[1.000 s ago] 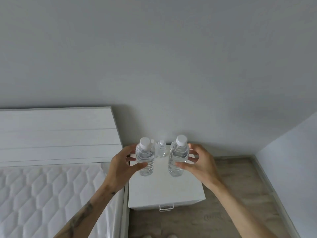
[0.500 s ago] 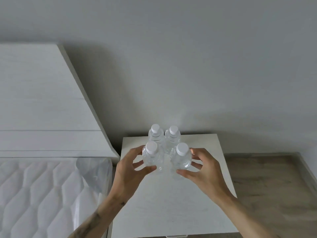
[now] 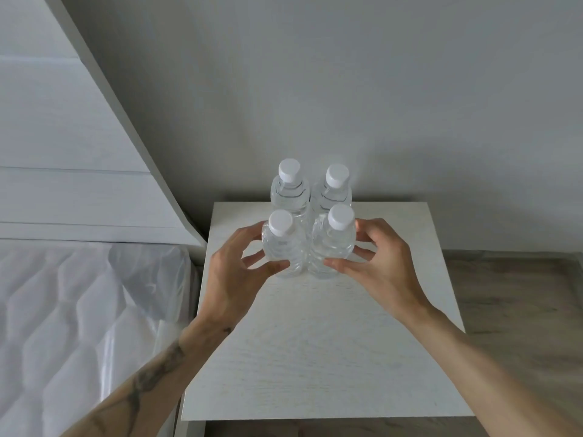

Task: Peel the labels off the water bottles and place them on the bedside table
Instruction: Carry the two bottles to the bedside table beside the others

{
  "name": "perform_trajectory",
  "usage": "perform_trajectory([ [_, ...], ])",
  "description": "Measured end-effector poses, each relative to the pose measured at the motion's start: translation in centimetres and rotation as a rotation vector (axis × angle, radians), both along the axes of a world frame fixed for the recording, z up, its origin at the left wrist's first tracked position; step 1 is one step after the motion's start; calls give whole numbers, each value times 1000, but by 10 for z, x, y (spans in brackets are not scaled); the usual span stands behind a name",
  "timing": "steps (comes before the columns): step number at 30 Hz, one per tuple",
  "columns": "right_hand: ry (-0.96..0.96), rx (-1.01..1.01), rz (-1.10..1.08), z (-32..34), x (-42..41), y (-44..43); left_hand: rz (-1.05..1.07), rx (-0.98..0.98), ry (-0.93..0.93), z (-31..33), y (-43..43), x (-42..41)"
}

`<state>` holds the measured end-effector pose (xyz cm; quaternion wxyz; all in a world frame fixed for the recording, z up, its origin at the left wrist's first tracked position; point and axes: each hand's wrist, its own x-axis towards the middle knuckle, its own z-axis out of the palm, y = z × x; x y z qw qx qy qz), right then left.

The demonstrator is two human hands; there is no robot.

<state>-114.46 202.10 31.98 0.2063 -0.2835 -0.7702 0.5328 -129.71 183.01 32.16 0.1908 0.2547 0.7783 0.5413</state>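
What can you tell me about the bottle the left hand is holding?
The front left bottle is small, clear plastic with ridged sides and a white screw cap, and no label shows on it. It looks full of water. It stands upright on the white bedside table, pressed beside the front right bottle, with two more behind. The left hand wraps it in its grip, thumb in front, fingers behind.

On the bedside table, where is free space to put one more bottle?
The bedside table is bare across its near half, in front of the hands, and in strips at the left and right edges. The back centre is crowded: four bottles packed together, the left hand and right hand around the front two.
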Motion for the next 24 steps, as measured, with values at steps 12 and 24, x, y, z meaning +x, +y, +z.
perform_trajectory([
  [12, 9, -25, 0, -2, 0, 2, -41, 42, 11, -8, 8, -9],
  [24, -23, 16, -18, -2, 3, -5, -80, 40, -5, -6, 6, -13],
])
